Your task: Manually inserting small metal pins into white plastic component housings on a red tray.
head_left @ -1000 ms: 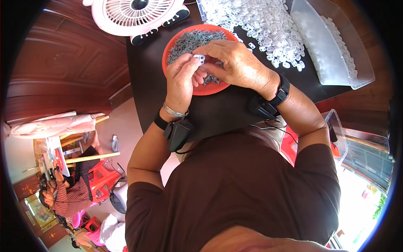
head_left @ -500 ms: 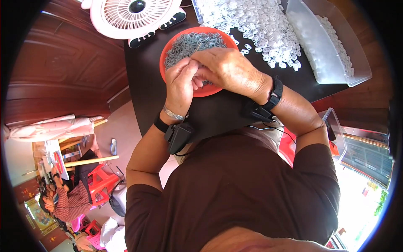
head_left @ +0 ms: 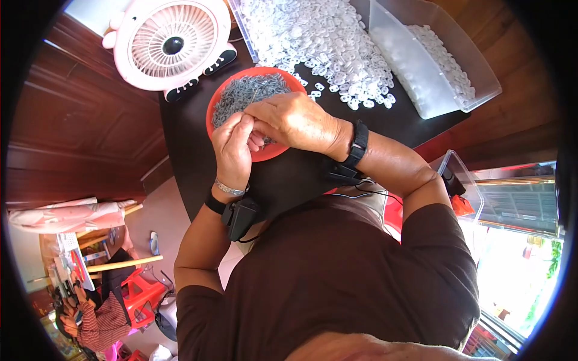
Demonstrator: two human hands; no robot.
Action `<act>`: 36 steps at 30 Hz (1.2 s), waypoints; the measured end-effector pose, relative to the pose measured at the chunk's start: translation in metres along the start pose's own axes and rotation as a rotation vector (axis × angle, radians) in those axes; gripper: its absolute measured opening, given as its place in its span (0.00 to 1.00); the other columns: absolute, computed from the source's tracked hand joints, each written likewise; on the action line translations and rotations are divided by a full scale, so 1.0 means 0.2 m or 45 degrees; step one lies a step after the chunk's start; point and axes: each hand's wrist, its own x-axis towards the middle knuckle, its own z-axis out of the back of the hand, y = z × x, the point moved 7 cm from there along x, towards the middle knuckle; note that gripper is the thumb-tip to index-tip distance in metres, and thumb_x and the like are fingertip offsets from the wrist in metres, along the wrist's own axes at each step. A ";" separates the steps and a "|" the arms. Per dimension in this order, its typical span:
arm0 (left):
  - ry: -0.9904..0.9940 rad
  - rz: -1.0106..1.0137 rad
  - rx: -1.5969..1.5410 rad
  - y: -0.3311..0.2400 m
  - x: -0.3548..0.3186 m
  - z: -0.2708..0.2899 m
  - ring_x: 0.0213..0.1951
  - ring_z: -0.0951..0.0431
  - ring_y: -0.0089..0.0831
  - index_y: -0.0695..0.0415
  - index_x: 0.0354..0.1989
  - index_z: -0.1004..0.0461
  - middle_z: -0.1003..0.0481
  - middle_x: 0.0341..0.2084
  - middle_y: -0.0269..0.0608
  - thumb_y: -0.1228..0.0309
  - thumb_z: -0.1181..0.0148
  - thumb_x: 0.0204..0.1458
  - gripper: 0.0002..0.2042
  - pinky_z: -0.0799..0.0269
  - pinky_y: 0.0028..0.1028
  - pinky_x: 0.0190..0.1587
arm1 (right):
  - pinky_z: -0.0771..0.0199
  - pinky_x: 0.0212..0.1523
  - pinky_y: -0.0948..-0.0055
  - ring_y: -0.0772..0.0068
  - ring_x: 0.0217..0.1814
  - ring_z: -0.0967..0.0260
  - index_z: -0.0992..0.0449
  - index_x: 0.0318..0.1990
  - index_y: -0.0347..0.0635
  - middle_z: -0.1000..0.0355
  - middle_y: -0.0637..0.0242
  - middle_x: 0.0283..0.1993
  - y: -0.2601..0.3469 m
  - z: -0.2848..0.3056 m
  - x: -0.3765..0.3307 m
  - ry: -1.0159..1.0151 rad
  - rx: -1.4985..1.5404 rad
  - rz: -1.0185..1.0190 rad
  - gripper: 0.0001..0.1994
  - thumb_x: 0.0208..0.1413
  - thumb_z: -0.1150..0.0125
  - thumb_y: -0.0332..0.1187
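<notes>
Over the near side of a round red bowl (head_left: pixel 212 117), my left hand (head_left: pixel 232 150) and my right hand (head_left: pixel 298 122) meet with their fingertips together. The bowl is heaped with small grey metal-looking pieces (head_left: pixel 241 95). Both hands are closed in a pinch, thumbs and forefingers touching. What they pinch is tiny and mostly covered by the fingers. A thin light sliver shows just above the right fingertips, and I cannot make out what it is. Just behind the bowl lies a large pile of small white plastic pieces with holes (head_left: pixel 328 51).
A pink-white fan (head_left: pixel 171 45) stands at the back left of the dark table (head_left: pixel 280 183). To the right, a clear plastic bin (head_left: pixel 415 90) lies tilted with more white pieces. Another person (head_left: pixel 105 322) and a red stool (head_left: pixel 141 295) are at the lower left.
The whole scene has shifted left and down in the picture as my head moved. My hands stay pinched together over the bowl, with little change in their grip.
</notes>
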 end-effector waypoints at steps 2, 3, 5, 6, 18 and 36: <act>-0.004 -0.013 0.064 -0.02 0.01 0.00 0.20 0.33 0.17 0.63 0.31 0.27 0.28 0.19 0.34 0.68 0.52 0.58 0.11 0.37 0.17 0.24 | 0.27 0.30 0.66 0.58 0.30 0.28 0.26 0.40 0.41 0.28 0.62 0.29 0.00 0.06 0.02 -0.073 0.031 0.048 0.12 0.46 0.38 0.31; -0.018 -0.017 0.131 -0.02 0.01 0.00 0.21 0.33 0.17 0.64 0.33 0.27 0.28 0.20 0.34 0.69 0.51 0.57 0.10 0.37 0.17 0.24 | 0.27 0.31 0.66 0.58 0.31 0.28 0.26 0.40 0.42 0.27 0.62 0.30 -0.01 0.11 0.03 -0.143 -0.070 0.035 0.12 0.46 0.38 0.31; 0.049 -0.297 0.346 -0.07 -0.01 -0.02 0.22 0.32 0.18 0.64 0.38 0.27 0.28 0.21 0.34 0.73 0.48 0.55 0.08 0.35 0.20 0.26 | 0.26 0.31 0.66 0.58 0.32 0.27 0.24 0.40 0.42 0.26 0.60 0.33 -0.06 0.26 0.06 -0.270 -0.267 -0.043 0.12 0.45 0.37 0.30; 0.108 -0.380 0.397 -0.11 -0.02 -0.06 0.25 0.29 0.22 0.63 0.40 0.27 0.27 0.24 0.37 0.77 0.46 0.51 0.08 0.32 0.22 0.29 | 0.26 0.31 0.68 0.59 0.31 0.26 0.23 0.38 0.44 0.25 0.62 0.33 -0.11 0.40 0.05 -0.417 -0.507 -0.069 0.10 0.45 0.37 0.28; 0.642 -0.743 1.247 -0.05 -0.13 -0.32 0.57 0.38 0.48 0.57 0.40 0.24 0.33 0.49 0.48 0.78 0.45 0.43 0.13 0.43 0.40 0.58 | 0.27 0.38 0.67 0.60 0.37 0.26 0.20 0.36 0.47 0.23 0.63 0.36 -0.53 0.81 -0.09 -0.804 -0.755 -0.455 0.08 0.50 0.38 0.36; 0.523 -0.676 1.247 -0.03 -0.02 -0.24 0.55 0.35 0.46 0.57 0.38 0.23 0.31 0.47 0.46 0.79 0.46 0.41 0.13 0.42 0.39 0.56 | 0.30 0.35 0.62 0.57 0.34 0.28 0.24 0.31 0.45 0.26 0.62 0.28 -0.71 0.09 -0.11 0.420 -0.349 -0.565 0.08 0.45 0.41 0.37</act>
